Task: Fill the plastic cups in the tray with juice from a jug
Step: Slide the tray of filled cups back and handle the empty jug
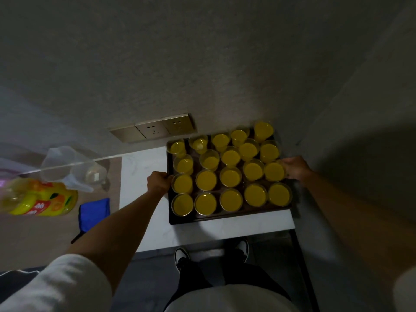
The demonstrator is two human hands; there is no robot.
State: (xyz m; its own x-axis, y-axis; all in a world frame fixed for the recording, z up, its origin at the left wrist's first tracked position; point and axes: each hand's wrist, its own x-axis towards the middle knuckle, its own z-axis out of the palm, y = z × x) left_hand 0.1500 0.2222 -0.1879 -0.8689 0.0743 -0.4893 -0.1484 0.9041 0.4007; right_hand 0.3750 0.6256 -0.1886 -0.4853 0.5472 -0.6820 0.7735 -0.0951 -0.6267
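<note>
Dim grey wall behind a white bench [146, 167]. The tray [191, 219] of juice-filled cups [230, 177] rests there; left hand [158, 182] and right hand [295, 167] grip its side edges. Pouring looks finished; the jug [67, 167] stands left of the tray. Any lift must stay level.

Juice-filled cups [229, 176] crowd the dark tray [171, 218], leaving hardly any gap between them. The wall [202, 64] blocks the tray's far side. Bare white counter [144, 167] lies open left of the tray and along its near edge.

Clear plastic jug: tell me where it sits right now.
In the head view the clear plastic jug sits far left on the brown counter, just behind the yellow-labelled juice bottle, well left of the dark tray of cups.
</note>
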